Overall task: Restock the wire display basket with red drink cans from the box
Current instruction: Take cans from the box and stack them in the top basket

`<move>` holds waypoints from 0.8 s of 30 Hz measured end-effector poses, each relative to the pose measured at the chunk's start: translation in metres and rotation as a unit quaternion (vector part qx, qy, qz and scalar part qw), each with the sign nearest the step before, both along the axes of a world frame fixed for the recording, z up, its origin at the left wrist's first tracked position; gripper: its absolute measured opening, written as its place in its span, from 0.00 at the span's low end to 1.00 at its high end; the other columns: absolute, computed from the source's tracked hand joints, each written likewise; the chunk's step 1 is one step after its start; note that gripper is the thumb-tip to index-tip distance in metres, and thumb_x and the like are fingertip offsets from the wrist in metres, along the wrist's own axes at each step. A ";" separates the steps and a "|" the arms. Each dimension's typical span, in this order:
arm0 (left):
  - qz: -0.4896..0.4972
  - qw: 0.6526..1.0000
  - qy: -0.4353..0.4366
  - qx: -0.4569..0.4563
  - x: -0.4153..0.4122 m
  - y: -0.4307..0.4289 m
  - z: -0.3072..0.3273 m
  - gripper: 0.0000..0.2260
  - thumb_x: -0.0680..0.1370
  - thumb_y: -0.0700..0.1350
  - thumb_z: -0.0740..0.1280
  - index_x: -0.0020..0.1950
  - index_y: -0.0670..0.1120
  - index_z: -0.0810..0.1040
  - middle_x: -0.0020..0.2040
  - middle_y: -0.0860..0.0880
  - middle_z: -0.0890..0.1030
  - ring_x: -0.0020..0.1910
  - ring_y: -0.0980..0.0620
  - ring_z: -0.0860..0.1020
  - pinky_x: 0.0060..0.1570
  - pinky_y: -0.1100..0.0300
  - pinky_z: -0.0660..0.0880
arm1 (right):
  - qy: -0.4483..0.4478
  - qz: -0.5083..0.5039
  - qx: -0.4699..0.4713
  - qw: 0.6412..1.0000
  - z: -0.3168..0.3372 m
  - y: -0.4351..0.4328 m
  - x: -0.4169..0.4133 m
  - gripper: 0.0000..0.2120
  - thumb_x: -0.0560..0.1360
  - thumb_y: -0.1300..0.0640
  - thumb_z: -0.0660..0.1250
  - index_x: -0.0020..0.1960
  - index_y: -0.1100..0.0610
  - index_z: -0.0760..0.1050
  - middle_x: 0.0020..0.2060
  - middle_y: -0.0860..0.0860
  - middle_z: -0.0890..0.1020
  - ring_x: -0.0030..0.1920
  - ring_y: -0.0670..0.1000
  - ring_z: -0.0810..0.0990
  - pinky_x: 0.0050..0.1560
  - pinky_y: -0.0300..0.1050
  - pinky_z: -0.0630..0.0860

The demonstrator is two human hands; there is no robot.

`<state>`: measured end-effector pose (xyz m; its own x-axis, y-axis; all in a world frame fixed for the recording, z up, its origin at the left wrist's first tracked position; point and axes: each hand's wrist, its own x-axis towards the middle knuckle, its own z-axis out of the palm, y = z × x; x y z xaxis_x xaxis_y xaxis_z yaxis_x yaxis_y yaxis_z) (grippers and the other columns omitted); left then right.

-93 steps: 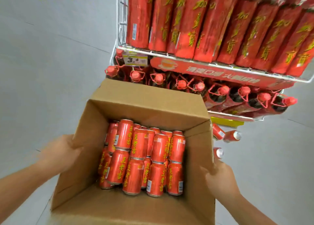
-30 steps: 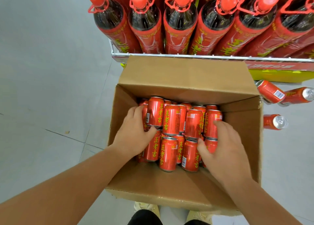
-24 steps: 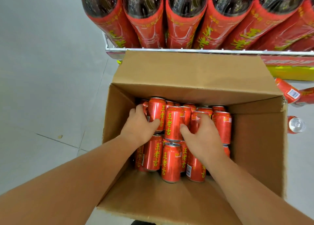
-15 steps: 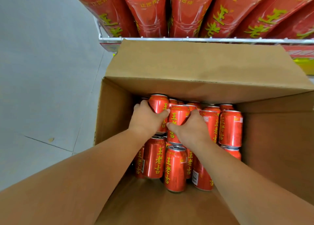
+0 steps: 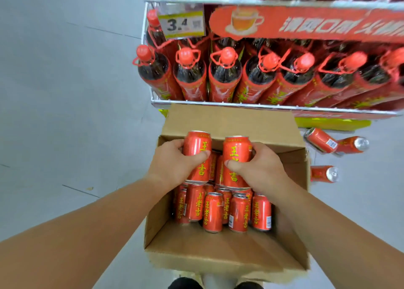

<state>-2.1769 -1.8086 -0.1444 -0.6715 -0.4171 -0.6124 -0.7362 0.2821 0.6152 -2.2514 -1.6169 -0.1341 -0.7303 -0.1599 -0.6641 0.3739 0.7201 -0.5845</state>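
Observation:
An open cardboard box [image 5: 218,251] stands on the floor below me with several red drink cans [image 5: 220,210] packed upright inside. My left hand [image 5: 172,164] grips one red can [image 5: 196,144], lifted above the others. Beside it, my right hand [image 5: 260,168] grips a second red can [image 5: 237,151] at the same height. Both cans are upright over the far half of the box. The wire display rack [image 5: 218,104] rises just behind the box.
The rack's lower wire shelf holds a row of large red-capped bottles [image 5: 225,74]; a price tag [image 5: 181,24] hangs above. Three loose cans [image 5: 323,140] lie on the grey floor right of the box. Open floor stretches to the left. My shoes [image 5: 183,285] show at the bottom edge.
Both hands went from the box's sides into it, each closed on a can, and have now lifted those cans above the rest. My view has tilted up toward the rack.

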 end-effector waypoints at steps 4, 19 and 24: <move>0.017 0.999 0.046 -0.013 -0.008 0.001 0.099 0.14 0.70 0.58 0.78 0.51 0.54 0.82 0.43 0.57 0.85 0.40 0.63 0.82 0.40 0.69 0.76 | 0.034 -0.003 -0.028 0.999 0.101 0.010 -0.008 0.17 0.65 0.48 0.79 0.49 0.50 0.77 0.43 0.47 0.84 0.42 0.47 0.83 0.45 0.44 0.79; 0.023 0.975 0.222 -0.003 -0.020 0.017 0.481 0.09 0.72 0.52 0.78 0.50 0.53 0.84 0.42 0.58 0.84 0.38 0.65 0.83 0.36 0.73 0.76 | 0.174 -0.015 -0.119 0.977 0.480 0.051 -0.029 0.16 0.68 0.50 0.78 0.52 0.48 0.76 0.45 0.45 0.84 0.45 0.45 0.83 0.49 0.46 0.81; 0.033 0.962 0.272 -0.019 -0.026 0.028 0.582 0.12 0.72 0.54 0.78 0.52 0.52 0.85 0.45 0.54 0.86 0.41 0.56 0.85 0.40 0.60 0.82 | 0.216 0.003 -0.143 0.966 0.578 0.057 -0.028 0.15 0.69 0.50 0.78 0.47 0.44 0.73 0.45 0.42 0.83 0.43 0.42 0.82 0.40 0.39 0.78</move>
